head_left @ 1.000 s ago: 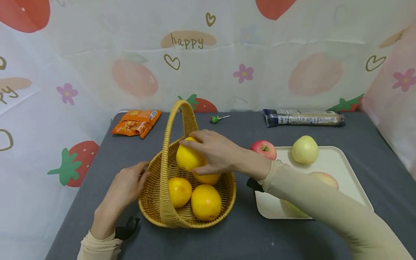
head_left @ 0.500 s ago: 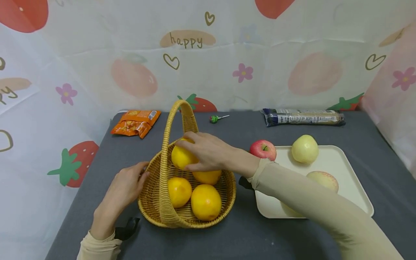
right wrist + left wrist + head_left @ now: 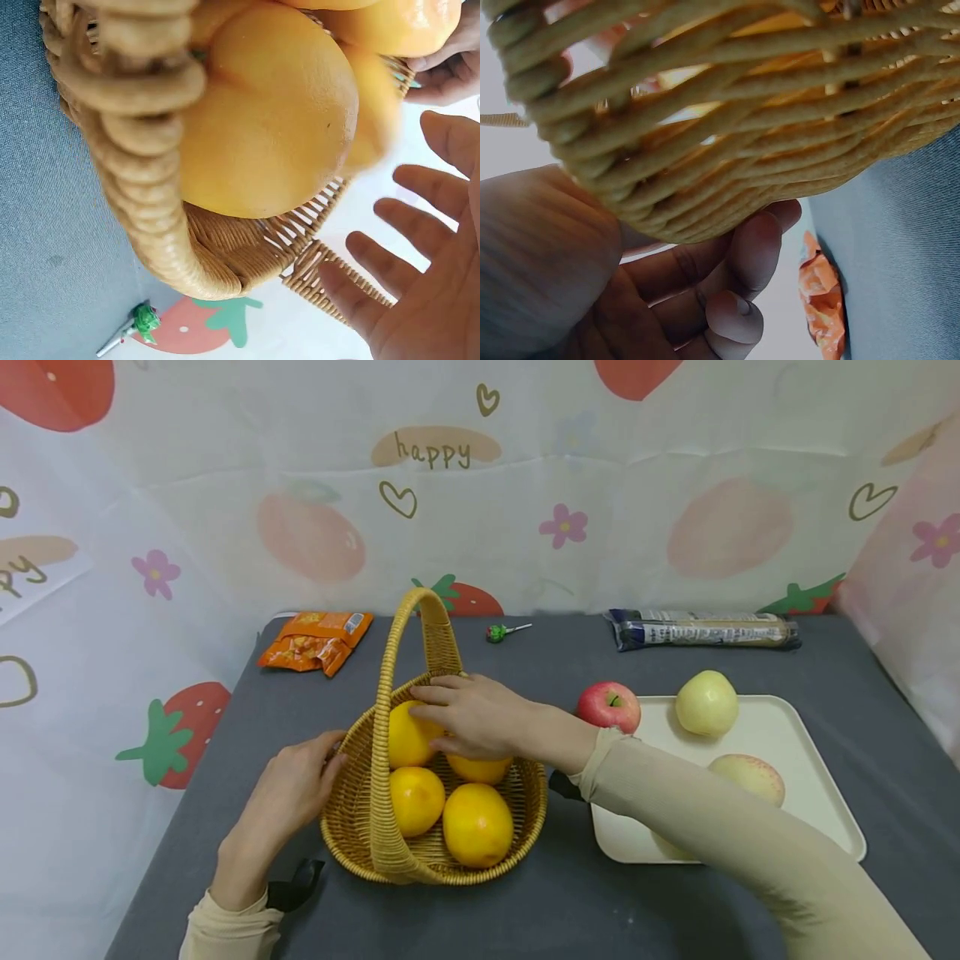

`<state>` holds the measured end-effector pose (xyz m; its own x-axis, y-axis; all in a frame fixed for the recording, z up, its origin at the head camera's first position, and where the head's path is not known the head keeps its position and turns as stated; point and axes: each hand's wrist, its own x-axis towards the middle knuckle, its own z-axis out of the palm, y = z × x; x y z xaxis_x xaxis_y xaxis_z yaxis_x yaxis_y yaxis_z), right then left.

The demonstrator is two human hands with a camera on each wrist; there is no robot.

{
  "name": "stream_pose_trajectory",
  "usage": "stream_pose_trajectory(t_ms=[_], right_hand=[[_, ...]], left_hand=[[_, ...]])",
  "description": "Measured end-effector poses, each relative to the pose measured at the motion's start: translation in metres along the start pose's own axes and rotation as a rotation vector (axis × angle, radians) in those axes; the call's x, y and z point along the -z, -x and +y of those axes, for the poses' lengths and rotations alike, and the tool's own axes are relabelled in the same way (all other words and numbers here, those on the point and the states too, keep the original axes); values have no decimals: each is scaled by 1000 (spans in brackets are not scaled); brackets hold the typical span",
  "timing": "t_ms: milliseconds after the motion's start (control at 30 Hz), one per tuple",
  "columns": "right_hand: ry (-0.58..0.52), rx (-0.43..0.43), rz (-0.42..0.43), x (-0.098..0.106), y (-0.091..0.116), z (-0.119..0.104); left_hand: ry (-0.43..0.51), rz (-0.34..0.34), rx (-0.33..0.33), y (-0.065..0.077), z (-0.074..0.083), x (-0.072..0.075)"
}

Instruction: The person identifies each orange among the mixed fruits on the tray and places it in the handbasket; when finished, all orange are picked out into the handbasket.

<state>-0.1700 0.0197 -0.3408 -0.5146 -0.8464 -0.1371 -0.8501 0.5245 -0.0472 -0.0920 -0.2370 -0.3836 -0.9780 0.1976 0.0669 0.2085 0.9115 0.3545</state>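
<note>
A wicker basket (image 3: pixel 531 843) with a tall arched handle holds several oranges. At its back left lies one orange (image 3: pixel 408 737), resting among the others. My right hand (image 3: pixel 491 718) hovers over that side of the basket; in the right wrist view its fingers (image 3: pixel 424 232) are spread and apart from the nearest orange (image 3: pixel 277 112). At the basket's left rim, my left hand (image 3: pixel 296 781) grips the edge. The left wrist view has its curled fingers (image 3: pixel 754 255) against the woven wall (image 3: pixel 727 142); the thumb's contact is partly hidden there.
To the right, a cream tray (image 3: pixel 813 793) bears a pale green fruit (image 3: pixel 707 703) and a pinkish fruit (image 3: pixel 750 777), partly behind my sleeve. A red apple (image 3: pixel 609 706) sits by its corner. Along the back lie an orange snack packet (image 3: pixel 315 642), a lollipop (image 3: pixel 497 632) and a long wrapped pack (image 3: pixel 705 631).
My right hand has moved left with an orange, lowered it into the basket's back left and let it go. The left hand has stayed at the rim.
</note>
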Motion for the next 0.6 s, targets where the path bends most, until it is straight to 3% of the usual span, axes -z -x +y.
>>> stream_pose_trajectory(t_ms=[267, 600], right_hand=[[-55, 5, -115, -4, 1, 0], [-61, 13, -111, -4, 4, 0]], left_hand=[[2, 9, -3, 1, 0, 0], [4, 5, 3, 0, 1, 1]])
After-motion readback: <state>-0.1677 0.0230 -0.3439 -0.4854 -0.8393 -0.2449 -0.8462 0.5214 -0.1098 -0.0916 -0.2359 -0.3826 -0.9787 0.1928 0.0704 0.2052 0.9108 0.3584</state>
